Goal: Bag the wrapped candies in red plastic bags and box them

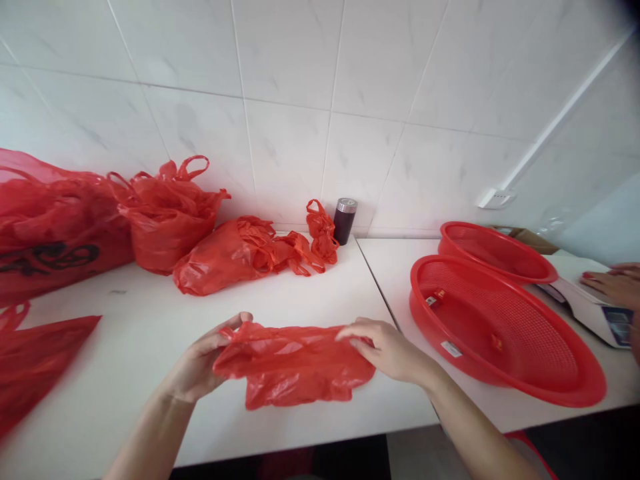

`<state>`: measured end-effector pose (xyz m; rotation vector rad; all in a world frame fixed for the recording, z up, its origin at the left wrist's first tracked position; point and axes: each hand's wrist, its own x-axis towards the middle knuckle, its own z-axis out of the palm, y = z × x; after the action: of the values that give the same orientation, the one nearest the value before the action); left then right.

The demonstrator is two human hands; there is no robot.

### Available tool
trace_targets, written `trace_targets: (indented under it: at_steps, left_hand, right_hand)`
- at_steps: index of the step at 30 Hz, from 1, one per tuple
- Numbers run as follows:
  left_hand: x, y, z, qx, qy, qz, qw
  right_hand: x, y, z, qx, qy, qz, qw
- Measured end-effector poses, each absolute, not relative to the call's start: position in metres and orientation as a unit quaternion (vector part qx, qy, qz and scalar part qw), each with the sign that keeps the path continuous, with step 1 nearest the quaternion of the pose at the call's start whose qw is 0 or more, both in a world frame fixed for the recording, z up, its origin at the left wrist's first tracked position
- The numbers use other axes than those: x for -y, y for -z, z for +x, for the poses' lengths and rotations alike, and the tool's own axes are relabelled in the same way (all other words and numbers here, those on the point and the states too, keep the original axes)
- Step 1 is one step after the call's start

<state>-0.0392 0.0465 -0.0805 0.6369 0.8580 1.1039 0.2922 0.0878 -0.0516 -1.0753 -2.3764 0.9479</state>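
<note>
A thin red plastic bag is stretched sideways between my two hands above the white table, its upper edge partly parted. My left hand grips the bag's left end, thumb and fingers closed at its upper corner. At the right end, my right hand has its fingers closed over the bag's upper edge. The bag looks limp and wrinkled, and its inside is mostly hidden.
Filled red bags line the wall at left, beside a dark tumbler. Two red plastic baskets stand at right, the nearer holding small red packets. Another person's hand rests on a white scale.
</note>
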Motion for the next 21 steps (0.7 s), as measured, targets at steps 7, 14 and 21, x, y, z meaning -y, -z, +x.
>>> trace_targets:
  at_steps: [7, 14, 21]
  left_hand:
    - [-0.040, 0.069, -0.027, -0.419, -0.464, 0.411, 0.664]
    - [-0.039, 0.071, -0.021, -0.644, -0.315, 0.607, 0.344]
    - [-0.022, 0.050, 0.008, -0.571, -0.410, 0.522, 0.484]
  right_hand:
    - [-0.102, 0.048, 0.300, 0.853, -0.128, -0.482, 0.154]
    - [-0.102, 0.034, 0.319, 0.878, -0.185, -0.439, 0.049]
    - [-0.088, 0.050, 0.289, 0.847, -0.191, -0.495, 0.029]
